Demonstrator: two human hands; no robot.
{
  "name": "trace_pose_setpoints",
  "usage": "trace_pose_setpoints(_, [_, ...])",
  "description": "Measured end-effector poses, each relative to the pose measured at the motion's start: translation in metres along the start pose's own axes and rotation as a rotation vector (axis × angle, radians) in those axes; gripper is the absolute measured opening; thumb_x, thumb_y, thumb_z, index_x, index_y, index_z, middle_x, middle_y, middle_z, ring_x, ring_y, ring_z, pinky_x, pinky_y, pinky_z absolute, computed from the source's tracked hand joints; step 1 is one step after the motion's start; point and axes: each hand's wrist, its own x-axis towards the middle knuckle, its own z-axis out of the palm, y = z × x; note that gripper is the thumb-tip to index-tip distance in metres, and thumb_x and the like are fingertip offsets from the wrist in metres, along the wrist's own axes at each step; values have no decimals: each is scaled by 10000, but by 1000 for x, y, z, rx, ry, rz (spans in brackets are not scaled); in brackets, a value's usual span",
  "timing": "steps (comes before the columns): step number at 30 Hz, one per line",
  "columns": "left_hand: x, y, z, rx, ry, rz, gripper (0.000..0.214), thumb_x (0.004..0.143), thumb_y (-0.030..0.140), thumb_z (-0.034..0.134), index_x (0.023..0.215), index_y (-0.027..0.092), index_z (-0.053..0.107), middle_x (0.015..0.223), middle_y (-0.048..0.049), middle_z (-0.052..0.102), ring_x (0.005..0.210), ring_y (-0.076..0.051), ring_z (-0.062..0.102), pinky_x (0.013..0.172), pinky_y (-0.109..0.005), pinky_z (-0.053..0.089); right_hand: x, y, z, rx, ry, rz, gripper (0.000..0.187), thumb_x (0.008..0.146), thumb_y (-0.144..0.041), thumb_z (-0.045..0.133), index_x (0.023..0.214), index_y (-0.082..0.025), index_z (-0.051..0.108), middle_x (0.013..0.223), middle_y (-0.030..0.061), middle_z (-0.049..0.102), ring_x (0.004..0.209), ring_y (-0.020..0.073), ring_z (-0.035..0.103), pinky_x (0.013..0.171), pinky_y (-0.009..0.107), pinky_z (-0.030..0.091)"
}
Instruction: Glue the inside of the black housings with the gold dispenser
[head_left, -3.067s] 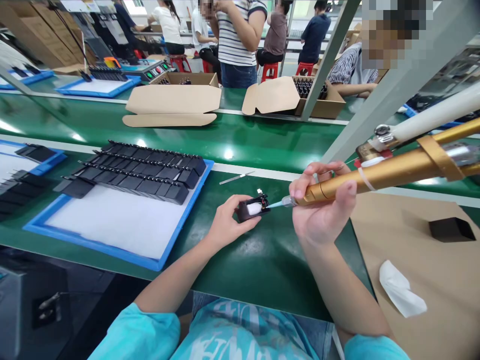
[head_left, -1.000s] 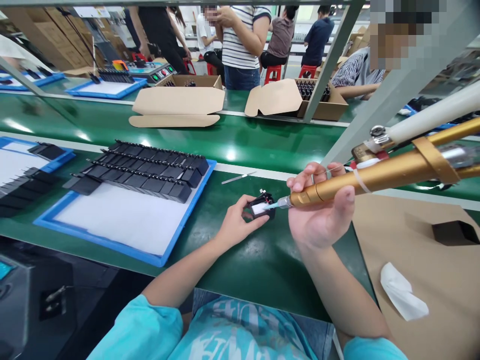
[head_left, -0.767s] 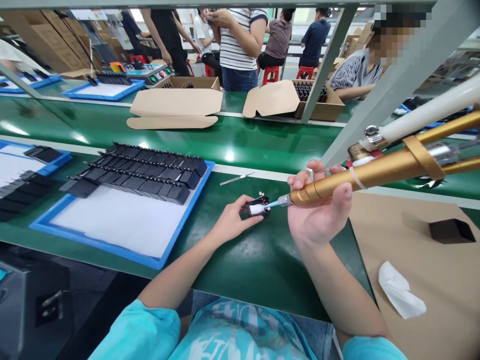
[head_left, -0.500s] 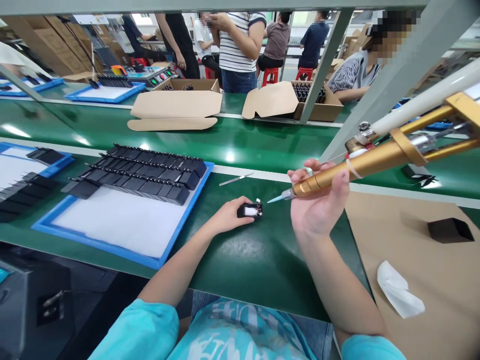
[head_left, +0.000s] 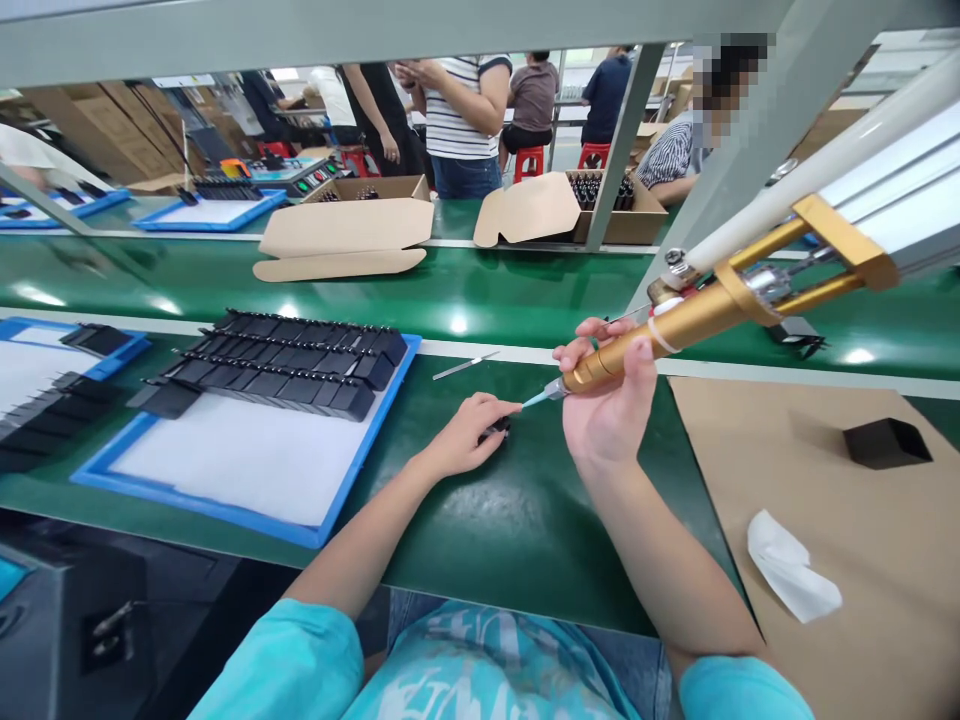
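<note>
My left hand (head_left: pixel 466 440) rests on the green bench, thumb and fingers around a small black housing (head_left: pixel 496 428), which they mostly hide. Its index finger stretches out to the pale blue nozzle (head_left: pixel 537 397) and appears to touch its tip. That nozzle ends a gold-coloured dispensing gun (head_left: pixel 637 345), which hangs at a slant from a white tube. My right hand (head_left: pixel 609 415), palm up, is wrapped around the gun near its front. A thin metal blade-like tool (head_left: pixel 465 366) lies on the bench beyond my left hand.
Rows of black housings (head_left: pixel 292 365) sit in a blue-rimmed tray (head_left: pixel 247 480) to the left. At the right, brown cardboard (head_left: pixel 847 540) carries a black open box (head_left: pixel 889 443) and crumpled white tissue (head_left: pixel 791 570). Metal shelf posts (head_left: pixel 622 150) rise ahead; several people are behind.
My left index finger has stretched to the nozzle tip, and the hand now covers most of the housing. The gun has come closer to it. The camera view has shifted slightly.
</note>
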Motion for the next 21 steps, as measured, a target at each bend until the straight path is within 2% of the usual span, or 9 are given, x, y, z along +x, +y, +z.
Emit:
trace_pose_setpoints(3, [-6, 2, -9, 71, -81, 22, 477, 972, 252, 429, 1447, 213, 417, 1316, -86, 602, 1140, -250, 465, 1013, -447, 410, 0, 0, 0, 11, 5, 7, 281, 791, -490, 634, 873, -237, 546, 854, -51, 587, 548, 52, 558, 673, 268, 501])
trace_pose_setpoints(5, [-8, 2, -11, 106, -102, -1, 465, 1004, 268, 375, 1467, 225, 395, 1317, -73, 612, 1125, -242, 475, 1002, -440, 410, 1, 0, 0, 12, 8, 14, 281, 789, -489, 637, 874, -238, 544, 852, -52, 588, 544, 51, 554, 661, 265, 496])
trace_pose_setpoints(10, [-6, -2, -5, 124, -89, -12, 425, 1001, 298, 429, 1423, 258, 460, 1221, -51, 675, 1075, -210, 562, 946, -391, 441, 2, -1, 0, 19, 1, 18, 282, 787, -481, 641, 879, -235, 538, 843, -53, 587, 539, 48, 548, 638, 262, 484])
trace_pose_setpoints(14, [-3, -2, -1, 79, -55, 0, 335, 983, 298, 475, 1297, 245, 579, 1160, -44, 698, 1043, -194, 592, 935, -360, 451, 2, -1, 0, 12, -4, 26, 275, 788, -481, 636, 882, -243, 535, 847, -54, 586, 538, 48, 541, 636, 265, 485])
trace_pose_setpoints(17, [0, -1, 2, 133, -57, 51, 316, 992, 266, 429, 1250, 234, 607, 1144, -47, 693, 1011, -188, 593, 916, -349, 451, 2, 1, 0, 10, 2, 16, 261, 789, -476, 633, 871, -249, 532, 844, -57, 587, 534, 46, 539, 636, 264, 486])
trace_pose_setpoints(21, [2, -3, 3, 290, -133, 103, 350, 1010, 278, 362, 1266, 229, 594, 1123, -57, 680, 950, -193, 592, 852, -340, 449, 2, 1, 1, 8, 11, 9, 254, 788, -473, 632, 858, -252, 528, 830, -59, 590, 523, 45, 532, 611, 257, 477])
